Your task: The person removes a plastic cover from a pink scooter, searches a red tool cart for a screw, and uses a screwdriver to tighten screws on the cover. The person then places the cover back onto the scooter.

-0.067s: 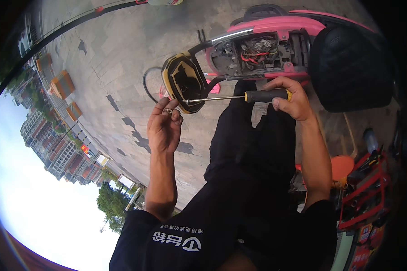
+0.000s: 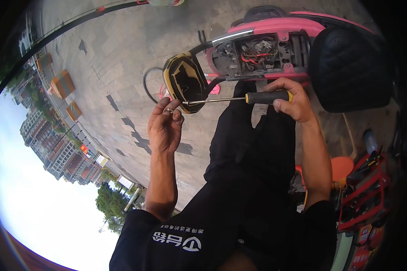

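My right hand point(image 2: 295, 100) is closed around the black and yellow handle of a screwdriver point(image 2: 267, 97). Its long metal shaft points left, and the tip ends beside the fingertips of my left hand point(image 2: 165, 126). Those fingers are curled and pinch a small shiny metal piece point(image 2: 169, 110), too small to name exactly. Just beyond the tip is a black and gold hexagonal part point(image 2: 185, 81) by the bars at the end of a pink scooter point(image 2: 276, 27). The scooter's body is uncovered, with wires point(image 2: 260, 52) showing inside.
A black padded seat point(image 2: 352, 70) stands raised at the right. Lower right are a red rack point(image 2: 366, 194) with tools and an orange round seat point(image 2: 342, 168). A black cable loop point(image 2: 145, 83) and pink pieces point(image 2: 215, 88) lie on the paving. Orange-and-white barriers point(image 2: 62, 84) stand far left.
The screwdriver has shifted very slightly, its handle a touch to the right and its tip a little lower. My left hand stays almost still.
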Demonstrator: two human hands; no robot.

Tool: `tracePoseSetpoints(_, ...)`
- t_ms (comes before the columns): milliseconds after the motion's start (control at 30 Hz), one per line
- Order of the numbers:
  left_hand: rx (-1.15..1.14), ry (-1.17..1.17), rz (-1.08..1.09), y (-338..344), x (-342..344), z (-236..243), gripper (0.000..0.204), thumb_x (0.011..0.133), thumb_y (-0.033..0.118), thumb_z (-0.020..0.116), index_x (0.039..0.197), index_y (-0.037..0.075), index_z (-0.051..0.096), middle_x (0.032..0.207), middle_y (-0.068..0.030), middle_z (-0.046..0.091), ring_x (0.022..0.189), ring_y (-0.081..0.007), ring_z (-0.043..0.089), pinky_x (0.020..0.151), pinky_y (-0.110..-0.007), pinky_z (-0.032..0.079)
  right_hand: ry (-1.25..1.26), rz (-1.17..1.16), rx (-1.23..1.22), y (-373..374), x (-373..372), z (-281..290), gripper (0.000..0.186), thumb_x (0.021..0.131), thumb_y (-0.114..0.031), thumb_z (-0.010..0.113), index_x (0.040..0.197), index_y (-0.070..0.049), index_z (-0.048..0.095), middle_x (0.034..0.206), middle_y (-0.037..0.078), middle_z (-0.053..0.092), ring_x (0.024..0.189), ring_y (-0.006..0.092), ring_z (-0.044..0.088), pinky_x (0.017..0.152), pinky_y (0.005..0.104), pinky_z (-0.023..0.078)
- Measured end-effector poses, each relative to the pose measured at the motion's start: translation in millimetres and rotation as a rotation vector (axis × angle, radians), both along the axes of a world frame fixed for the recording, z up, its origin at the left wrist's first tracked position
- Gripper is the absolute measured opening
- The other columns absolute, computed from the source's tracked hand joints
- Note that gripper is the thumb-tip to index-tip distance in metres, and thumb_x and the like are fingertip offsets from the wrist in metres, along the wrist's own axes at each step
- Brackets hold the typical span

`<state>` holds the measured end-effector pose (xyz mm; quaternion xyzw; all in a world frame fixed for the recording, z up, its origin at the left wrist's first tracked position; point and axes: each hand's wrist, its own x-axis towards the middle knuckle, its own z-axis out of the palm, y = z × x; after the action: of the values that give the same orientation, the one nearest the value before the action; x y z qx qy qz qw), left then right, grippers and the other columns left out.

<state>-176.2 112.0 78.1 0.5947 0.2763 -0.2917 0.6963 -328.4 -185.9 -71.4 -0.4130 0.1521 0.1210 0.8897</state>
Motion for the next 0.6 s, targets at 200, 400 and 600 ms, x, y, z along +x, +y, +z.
tracePoseSetpoints(200, -0.07, -0.025, -0.019, -4.1, -2.7, 2.0, 0.03, 0.097, 0.009, 0.048, 0.124, -0.004, 0.048, 0.119, -0.0221, 0.061, 0.084, -0.0207, 0.059, 0.076, -0.031, 0.049, -0.045, -0.016, -0.042, -11.1, 0.4, 27.3, 0.034, 0.072, -0.012, 0.068, 0.103, 0.001, 0.065, 0.099, 0.008, 0.065, 0.092, 0.0148, 0.06, 0.085, 0.0295, 0.047)
tracePoseSetpoints(400, -0.316, 0.013, 0.082, -12.3, -9.5, 5.2, 0.036, 0.098, 0.021, 0.052, 0.124, -0.003, 0.05, 0.117, -0.0202, 0.062, 0.093, -0.0254, 0.062, 0.086, -0.037, 0.05, -0.09, 0.073, -0.145, -20.5, 7.7, 49.3, 0.033, 0.072, -0.011, 0.067, 0.103, 0.001, 0.065, 0.102, 0.008, 0.065, 0.094, 0.0146, 0.059, 0.087, 0.0307, 0.047)
tracePoseSetpoints(600, -0.395, -0.045, 0.083, -28.0, -18.5, 12.1, 0.049, 0.103, 0.037, 0.04, 0.125, -0.006, 0.048, 0.115, -0.0218, 0.061, 0.096, -0.0284, 0.061, 0.089, -0.039, 0.05, -0.098, 0.052, -0.209, -21.5, 11.5, 69.7, 0.034, 0.071, -0.01, 0.065, 0.103, 0.003, 0.062, 0.101, 0.01, 0.064, 0.07, 0.01, 0.058, 0.064, 0.0241, 0.048)
